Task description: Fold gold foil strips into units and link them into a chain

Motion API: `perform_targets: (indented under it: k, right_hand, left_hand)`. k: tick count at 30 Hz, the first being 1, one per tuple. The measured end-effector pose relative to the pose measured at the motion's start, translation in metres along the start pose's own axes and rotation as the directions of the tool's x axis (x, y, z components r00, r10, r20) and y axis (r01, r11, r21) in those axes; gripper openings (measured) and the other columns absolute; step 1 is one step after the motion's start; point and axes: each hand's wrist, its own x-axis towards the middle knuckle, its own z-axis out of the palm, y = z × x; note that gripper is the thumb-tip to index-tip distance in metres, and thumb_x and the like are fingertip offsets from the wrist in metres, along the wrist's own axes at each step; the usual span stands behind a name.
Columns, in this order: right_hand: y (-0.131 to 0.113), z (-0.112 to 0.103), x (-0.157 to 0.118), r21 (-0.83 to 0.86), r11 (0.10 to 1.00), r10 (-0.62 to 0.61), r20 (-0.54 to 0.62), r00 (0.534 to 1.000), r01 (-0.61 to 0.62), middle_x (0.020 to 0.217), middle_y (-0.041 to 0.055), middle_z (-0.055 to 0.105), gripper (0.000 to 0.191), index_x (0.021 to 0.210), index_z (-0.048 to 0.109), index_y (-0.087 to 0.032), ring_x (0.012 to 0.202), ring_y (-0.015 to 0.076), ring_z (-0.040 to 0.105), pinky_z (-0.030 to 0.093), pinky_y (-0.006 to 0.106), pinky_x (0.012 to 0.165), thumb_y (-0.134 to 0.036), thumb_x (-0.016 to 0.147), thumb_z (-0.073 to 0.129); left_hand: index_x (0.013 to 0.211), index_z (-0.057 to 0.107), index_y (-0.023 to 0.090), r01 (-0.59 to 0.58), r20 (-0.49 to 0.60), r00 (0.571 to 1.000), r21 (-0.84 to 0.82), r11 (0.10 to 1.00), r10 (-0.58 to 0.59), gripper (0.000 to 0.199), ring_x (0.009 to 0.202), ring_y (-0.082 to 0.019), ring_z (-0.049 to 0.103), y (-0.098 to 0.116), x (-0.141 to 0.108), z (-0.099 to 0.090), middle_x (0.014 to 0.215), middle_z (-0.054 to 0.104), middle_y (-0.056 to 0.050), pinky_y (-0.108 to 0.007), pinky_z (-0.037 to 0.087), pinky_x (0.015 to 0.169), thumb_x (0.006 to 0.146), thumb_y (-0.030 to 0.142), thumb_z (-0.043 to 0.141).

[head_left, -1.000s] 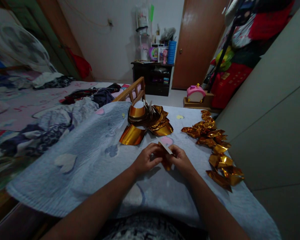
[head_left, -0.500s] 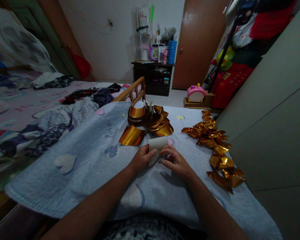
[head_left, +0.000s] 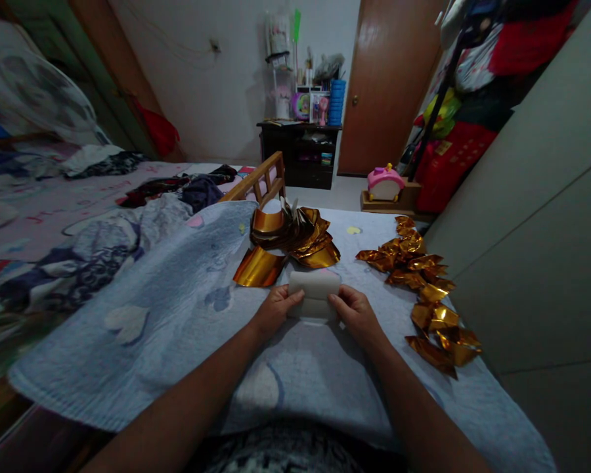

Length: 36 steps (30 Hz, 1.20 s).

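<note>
A sheet of paper (head_left: 314, 289), its pale side facing me and a crease running across it, is held just above the blanket. My left hand (head_left: 279, 307) pinches its left edge with the thumb on top. On the right edge, my right hand (head_left: 354, 311) grips it the same way, fingers behind. Just beyond the paper lies a fanned stack of gold foil paper (head_left: 295, 236), with one curved gold sheet (head_left: 259, 267) at its near left. To the right sits a row of folded gold paper ingots (head_left: 440, 317).
A blue-grey blanket (head_left: 177, 355) with heart shapes covers the surface under my hands. A wooden rail (head_left: 256, 180) stands at its far edge. Clothes (head_left: 162, 210) lie on the bed at left; a pale cabinet (head_left: 532, 263) borders the right.
My right hand has moved from loosely curled near the paper to gripping its right edge. The paper is now stretched level between both hands, with its crease showing.
</note>
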Motion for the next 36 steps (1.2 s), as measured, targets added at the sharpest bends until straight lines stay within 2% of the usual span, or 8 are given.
perform_targets:
  k: [6, 12, 15, 18, 21, 23, 26, 36]
  right_hand:
    - [0.0, 0.0, 0.001, 0.049, 0.999, 0.008, -0.076, 0.997, -0.004, 0.073, -0.0001, 0.061, 0.027, 0.083, 0.065, -0.018, 0.067, 0.0152, 0.053, 0.04, 0.027, 0.06, -0.044, 0.077, 0.07]
    - [0.001, 0.001, 0.003, 0.092, 0.996, -0.004, -0.116, 0.993, 0.015, 0.081, 0.0004, 0.065, 0.023, 0.088, 0.063, -0.019, 0.073, 0.0163, 0.058, 0.043, 0.027, 0.064, -0.037, 0.075, 0.072]
    - [0.003, 0.0, 0.003, 0.077, 0.997, -0.002, -0.1, 0.995, 0.01, 0.082, 0.0006, 0.066, 0.022, 0.089, 0.064, -0.019, 0.074, 0.0165, 0.058, 0.043, 0.027, 0.065, -0.035, 0.075, 0.072]
    - [0.004, -0.001, 0.004, 0.082, 0.997, 0.006, -0.098, 0.995, 0.002, 0.079, -0.0004, 0.064, 0.021, 0.088, 0.064, -0.019, 0.073, 0.0159, 0.057, 0.043, 0.026, 0.065, -0.035, 0.076, 0.071]
    - [0.004, -0.001, 0.004, 0.107, 0.994, 0.022, -0.093, 0.995, -0.012, 0.081, 0.0, 0.065, 0.023, 0.09, 0.064, -0.019, 0.073, 0.0161, 0.058, 0.044, 0.027, 0.065, -0.036, 0.076, 0.071]
    - [0.003, -0.001, 0.004, 0.122, 0.992, 0.033, -0.084, 0.996, -0.023, 0.082, 0.0004, 0.065, 0.025, 0.091, 0.064, -0.019, 0.073, 0.0162, 0.058, 0.044, 0.027, 0.064, -0.037, 0.075, 0.072]
    - [0.001, -0.001, 0.004, 0.132, 0.99, 0.05, -0.08, 0.996, -0.039, 0.079, -0.0004, 0.064, 0.025, 0.088, 0.063, -0.02, 0.07, 0.0157, 0.057, 0.043, 0.026, 0.062, -0.037, 0.074, 0.074]
    - [0.0, -0.002, 0.003, 0.165, 0.986, 0.042, -0.065, 0.997, -0.031, 0.078, -0.0007, 0.064, 0.027, 0.087, 0.063, -0.02, 0.068, 0.0145, 0.057, 0.043, 0.025, 0.061, -0.039, 0.074, 0.075]
  left_hand:
    - [0.101, 0.071, 0.01, -0.061, -0.066, 0.996, 0.07, 0.996, 0.066, 0.046, 0.073, -0.017, 0.067, 0.002, 0.0, 0.001, 0.087, 0.076, -0.008, -0.026, 0.052, 0.068, 0.071, 0.043, 0.084]
    - [0.13, 0.044, 0.021, -0.074, -0.103, 0.991, 0.063, 0.995, 0.08, 0.066, 0.069, -0.017, 0.067, 0.001, -0.001, 0.005, 0.093, 0.074, -0.004, -0.027, 0.053, 0.065, 0.077, 0.041, 0.078]
    - [0.137, 0.037, 0.025, -0.125, -0.104, 0.986, 0.067, 0.99, 0.131, 0.073, 0.076, -0.017, 0.067, 0.003, -0.003, 0.006, 0.099, 0.073, -0.004, -0.028, 0.052, 0.071, 0.078, 0.038, 0.077]
    - [0.135, 0.047, 0.026, -0.144, -0.056, 0.987, 0.074, 0.987, 0.148, 0.064, 0.079, -0.017, 0.065, 0.005, -0.005, 0.004, 0.102, 0.072, -0.004, -0.027, 0.051, 0.072, 0.079, 0.037, 0.076]
    - [0.107, 0.069, 0.02, -0.144, -0.011, 0.989, 0.173, 0.974, 0.148, 0.033, 0.077, -0.016, 0.061, 0.003, -0.005, 0.0, 0.094, 0.071, -0.004, -0.025, 0.047, 0.068, 0.08, 0.038, 0.073]
    - [0.088, 0.075, 0.016, -0.146, -0.001, 0.988, 0.266, 0.953, 0.152, 0.023, 0.075, -0.015, 0.058, 0.003, -0.005, -0.002, 0.084, 0.069, -0.004, -0.025, 0.044, 0.067, 0.078, 0.037, 0.075]
    - [0.084, 0.078, 0.015, -0.123, 0.005, 0.992, 0.294, 0.948, 0.127, 0.022, 0.072, -0.015, 0.057, 0.004, -0.003, -0.003, 0.077, 0.069, -0.004, -0.025, 0.042, 0.067, 0.074, 0.035, 0.077]
    - [0.086, 0.079, 0.014, -0.012, -0.03, 0.999, 0.133, 0.991, 0.016, 0.026, 0.065, -0.013, 0.056, 0.0, -0.002, -0.004, 0.077, 0.07, -0.004, -0.024, 0.041, 0.061, 0.069, 0.034, 0.082]
